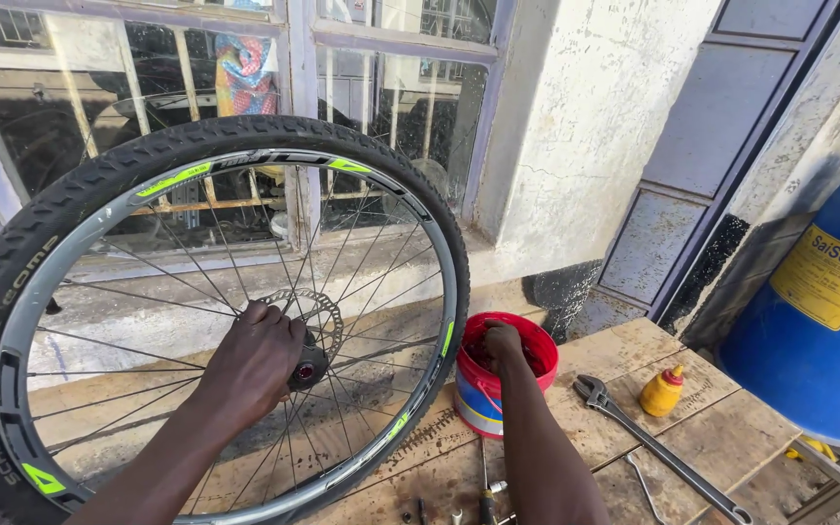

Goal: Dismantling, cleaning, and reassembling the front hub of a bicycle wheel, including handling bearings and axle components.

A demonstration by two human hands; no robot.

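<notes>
Head view: bike wheel (208, 321) stands upright on the wooden bench (721, 437), tyre on, leaning near the window (245, 117). Left hand (257, 362) sits at the hub (306, 369), dead centre of the wheel, fingers curled over the axle end beside the disc rotor (328, 309); it's steadying the wheel there. Right hand (503, 343) is down inside the red bucket (540, 342) at 3 o'clock of the wheel; fingertips are buried in the dark contents, so can't tell if they're pinched on anything or loose

Judgement: hub service, at the stage of fetching grease or a small part from the bucket while the wheel is held. Next move calls for carrying that hand over to the hub without letting the wheel roll, so the left hand's hold has to stay firm

Adjustable wrench (655, 447) lies at 4 o'clock of the bucket, small yellow bottle (662, 391) just beside its head. Small tool tips (486, 501) lie at 6 o'clock of the bucket. Blue drum (819, 331) stands at far right
</notes>
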